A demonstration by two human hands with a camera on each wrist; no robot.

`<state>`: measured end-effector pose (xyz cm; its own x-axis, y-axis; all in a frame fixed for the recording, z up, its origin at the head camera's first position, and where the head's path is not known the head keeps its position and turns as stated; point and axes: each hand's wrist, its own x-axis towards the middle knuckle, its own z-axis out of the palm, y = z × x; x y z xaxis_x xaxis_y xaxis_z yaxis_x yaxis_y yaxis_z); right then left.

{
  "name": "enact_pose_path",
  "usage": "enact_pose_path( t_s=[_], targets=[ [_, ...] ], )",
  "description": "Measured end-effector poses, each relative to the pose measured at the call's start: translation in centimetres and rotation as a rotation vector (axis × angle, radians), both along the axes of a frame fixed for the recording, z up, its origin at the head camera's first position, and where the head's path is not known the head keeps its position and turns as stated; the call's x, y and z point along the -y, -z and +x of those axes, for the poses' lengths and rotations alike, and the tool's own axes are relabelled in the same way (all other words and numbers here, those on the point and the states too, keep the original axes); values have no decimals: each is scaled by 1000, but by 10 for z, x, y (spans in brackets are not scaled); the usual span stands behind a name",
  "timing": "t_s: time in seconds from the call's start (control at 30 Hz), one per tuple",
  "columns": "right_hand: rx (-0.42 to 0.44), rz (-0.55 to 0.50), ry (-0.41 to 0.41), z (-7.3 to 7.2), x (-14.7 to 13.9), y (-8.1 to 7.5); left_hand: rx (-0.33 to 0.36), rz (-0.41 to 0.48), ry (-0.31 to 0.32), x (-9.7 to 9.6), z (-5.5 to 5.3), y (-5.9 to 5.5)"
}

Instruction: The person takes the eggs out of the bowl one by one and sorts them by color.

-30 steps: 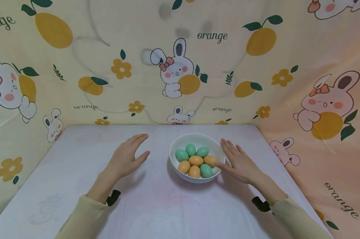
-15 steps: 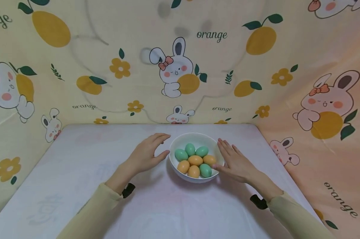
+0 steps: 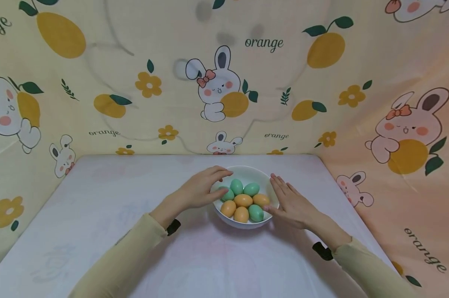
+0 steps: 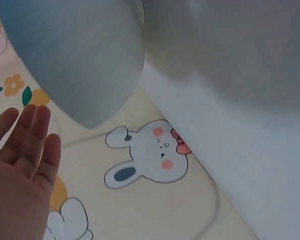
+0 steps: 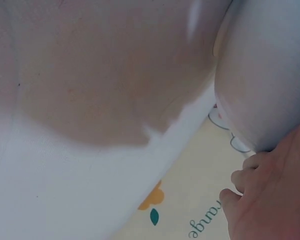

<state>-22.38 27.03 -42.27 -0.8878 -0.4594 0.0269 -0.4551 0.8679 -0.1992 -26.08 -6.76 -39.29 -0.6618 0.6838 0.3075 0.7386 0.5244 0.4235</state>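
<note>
In the head view a white bowl (image 3: 243,226) stands on the table, holding several green eggs (image 3: 255,213) and orange eggs (image 3: 243,200). My left hand (image 3: 200,189) reaches over the bowl's left rim, fingers and thumb apart, the thumb tip in front of a green egg. The left wrist view shows relaxed fingers (image 4: 40,125) beside the bowl wall (image 4: 85,65), with nothing held. At the right rim lies my right hand (image 3: 293,205), its fingers extended along the bowl and its thumb over the edge. In the right wrist view its fingertips (image 5: 255,159) meet the bowl's outside.
A white cloth covers the table (image 3: 109,198). Behind it and on both sides hangs a printed curtain (image 3: 276,82) with rabbits and oranges. A black strap (image 3: 174,227) sits at the left wrist, and another black strap (image 3: 322,251) at the right wrist.
My left hand has moved right, from beside the bowl to over its left rim. The right hand has stayed nearly still at the right rim. Bowl and eggs keep their place.
</note>
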Motion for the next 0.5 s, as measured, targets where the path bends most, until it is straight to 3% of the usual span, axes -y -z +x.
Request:
enact_pose_path(
  t_s=[0.27,0.5],
  targets=[
    [10,0,-1,0,0,2,36,-59,97,-21,-13,1],
    [3,8,0,0,0,1,93,-103,147,-38,-27,2]
  ],
)
